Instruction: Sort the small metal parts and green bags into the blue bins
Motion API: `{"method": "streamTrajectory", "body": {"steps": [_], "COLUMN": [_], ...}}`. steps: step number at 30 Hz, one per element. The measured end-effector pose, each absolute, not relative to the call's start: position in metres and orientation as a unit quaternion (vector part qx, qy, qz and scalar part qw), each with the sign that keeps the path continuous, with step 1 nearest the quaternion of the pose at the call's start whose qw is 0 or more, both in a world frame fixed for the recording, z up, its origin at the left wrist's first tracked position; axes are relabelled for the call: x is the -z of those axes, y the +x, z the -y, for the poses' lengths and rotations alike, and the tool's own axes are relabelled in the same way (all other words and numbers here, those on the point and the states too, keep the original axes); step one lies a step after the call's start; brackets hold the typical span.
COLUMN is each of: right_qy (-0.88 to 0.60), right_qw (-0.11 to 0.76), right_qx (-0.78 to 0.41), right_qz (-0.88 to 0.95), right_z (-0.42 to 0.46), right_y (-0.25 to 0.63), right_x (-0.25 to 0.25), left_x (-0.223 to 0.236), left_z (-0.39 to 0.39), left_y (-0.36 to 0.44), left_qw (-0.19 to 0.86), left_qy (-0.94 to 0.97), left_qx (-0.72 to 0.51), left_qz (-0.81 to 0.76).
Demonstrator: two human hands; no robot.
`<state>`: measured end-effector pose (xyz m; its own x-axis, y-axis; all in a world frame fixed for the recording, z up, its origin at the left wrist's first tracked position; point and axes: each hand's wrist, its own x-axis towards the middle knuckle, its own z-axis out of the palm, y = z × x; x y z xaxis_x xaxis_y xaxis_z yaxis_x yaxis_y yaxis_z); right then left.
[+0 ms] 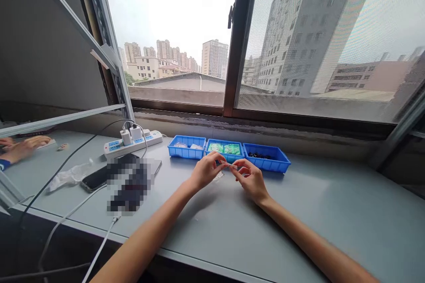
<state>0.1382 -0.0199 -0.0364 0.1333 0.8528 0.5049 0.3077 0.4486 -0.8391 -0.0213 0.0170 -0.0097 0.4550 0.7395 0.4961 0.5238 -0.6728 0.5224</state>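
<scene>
My left hand [207, 170] and my right hand [249, 178] meet fingertip to fingertip above the table, just in front of the blue bins. Both are closed in a pinch around something small and pale, too tiny to name. Below them on the tabletop lies a small clear packet [219, 176], partly behind my left hand. Behind my fingers stands the middle blue bin [226, 157] with green-and-white packets [231, 148] in it. The left blue bin [186, 153] holds pale packets, and the right blue bin [272, 166] holds small black pieces [260, 155].
A white power strip [152, 139] with chargers stands at the back left. Nearer are a phone [94, 179], a pixelated dark device [131, 188], crumpled clear plastic [71, 176] and cables [99, 247]. Another person's hand [25, 148] rests at the far left, beyond a metal frame [66, 119].
</scene>
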Motion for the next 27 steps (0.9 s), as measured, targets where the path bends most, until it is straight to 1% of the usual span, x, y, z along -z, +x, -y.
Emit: {"method": "streamTrajectory", "body": {"steps": [2, 5, 9, 20, 27], "right_qy": [-0.467, -0.457, -0.454, -0.426, -0.439], "right_qw": [0.594, 0.604, 0.606, 0.623, 0.614], "right_qx": [-0.23, -0.217, -0.204, -0.216, -0.177], "right_qz": [0.614, 0.616, 0.621, 0.62, 0.631], "right_z": [0.019, 0.019, 0.018, 0.017, 0.016], "right_y": [0.139, 0.14, 0.143, 0.146, 0.143], "right_x": [0.037, 0.038, 0.039, 0.042, 0.041], "left_x": [0.008, 0.007, 0.01, 0.015, 0.019], "left_z": [-0.016, -0.016, -0.015, -0.016, -0.017], "left_y": [-0.023, -0.024, -0.023, -0.021, -0.021], "left_qw": [0.095, 0.053, 0.032, -0.041, -0.047], "left_qy": [0.847, 0.863, 0.872, 0.858, 0.855], "left_qx": [-0.355, -0.338, -0.342, -0.394, -0.416], "left_qz": [-0.383, -0.371, -0.35, -0.327, -0.307]}}
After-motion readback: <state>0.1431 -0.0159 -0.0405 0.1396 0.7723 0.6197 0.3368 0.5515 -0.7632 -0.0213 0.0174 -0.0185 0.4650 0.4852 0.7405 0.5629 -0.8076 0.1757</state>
